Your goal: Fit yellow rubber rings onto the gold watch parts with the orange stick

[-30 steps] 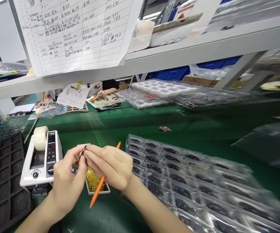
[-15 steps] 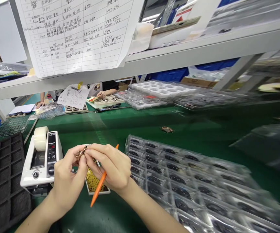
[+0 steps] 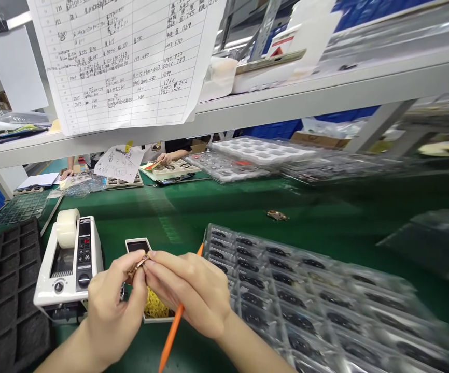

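My left hand (image 3: pixel 113 303) is closed, its thumb and fingertips pinching a small rose-gold metal part (image 3: pixel 138 265) with a rounded rim. Its far side is hidden by my fingers. The fingertips of my right hand (image 3: pixel 193 287) meet the same part from the other side. Tucked in that right hand is a slim orange pointed stick (image 3: pixel 173 334), slanting down toward the front. Below both hands stands a white box (image 3: pixel 138 241), partly covered by them, with many thin yellow pieces (image 3: pixel 156 304) inside.
A white tape dispenser (image 3: pixel 69 264) stands left, beside a black compartment tray (image 3: pixel 10 290). At right lies a clear plastic tray (image 3: pixel 286 280) of dark oval parts. Behind it is a similar rose-gold part (image 3: pixel 277 215). A grey shelf (image 3: pixel 248 106) crosses above; another person's hand (image 3: pixel 165 158) shows beyond.
Both hands have shifted slightly right and down in the view, which has itself moved a little. The metal part has turned between my fingers, and the orange stick sits lower.
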A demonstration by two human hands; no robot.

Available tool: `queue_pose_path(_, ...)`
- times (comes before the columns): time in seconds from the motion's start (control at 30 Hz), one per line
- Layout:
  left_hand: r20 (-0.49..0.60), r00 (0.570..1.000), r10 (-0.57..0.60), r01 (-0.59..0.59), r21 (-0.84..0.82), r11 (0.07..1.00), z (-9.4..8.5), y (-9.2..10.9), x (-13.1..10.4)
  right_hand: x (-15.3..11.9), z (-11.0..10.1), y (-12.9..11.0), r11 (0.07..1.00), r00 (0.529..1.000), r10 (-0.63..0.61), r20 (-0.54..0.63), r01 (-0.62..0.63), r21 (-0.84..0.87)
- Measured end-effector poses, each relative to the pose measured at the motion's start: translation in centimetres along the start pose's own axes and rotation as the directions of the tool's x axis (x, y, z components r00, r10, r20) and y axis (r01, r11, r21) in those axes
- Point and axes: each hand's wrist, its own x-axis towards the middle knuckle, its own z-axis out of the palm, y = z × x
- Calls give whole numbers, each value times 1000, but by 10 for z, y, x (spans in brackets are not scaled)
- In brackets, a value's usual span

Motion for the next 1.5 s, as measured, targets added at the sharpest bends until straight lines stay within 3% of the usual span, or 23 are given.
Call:
queue_pose_path(0.37, 42, 998, 45, -46, 29, 999, -2, -1, -3, 0, -5, 3, 996, 996, -87, 35, 86, 25)
queue_pose_path(0.67, 39, 999, 13, -13, 14, 1000, -2, 0, -2, 4, -2, -3, 1000, 999, 25, 26, -25, -14)
queue_pose_path(0.97, 109, 980, -169, 180, -101, 978, -4, -2, 2, 3, 4, -3, 997, 997, 74, 36, -74, 5)
queue_pose_path(1.13, 205, 883, -423, 464, -231, 856, -2, -11, 12, 4, 13, -2, 976, 978, 198, 60, -202, 76)
queue_pose_path(1.33, 271, 763, -587, 641, -439, 630, -1, -23, 21, 9, 3, 0, 864, 896, 389, 216, -436, 252)
queue_pose_path(1.4, 312, 740, -595, 664, -475, 577, -2, -26, 24, 12, -3, 6, 787, 822, 480, 307, -558, 263)
queue_pose_path(1.5, 374, 714, -592, 694, -487, 530, -5, -29, 26, 16, -9, 16, 653, 655, 515, 553, -718, 243)
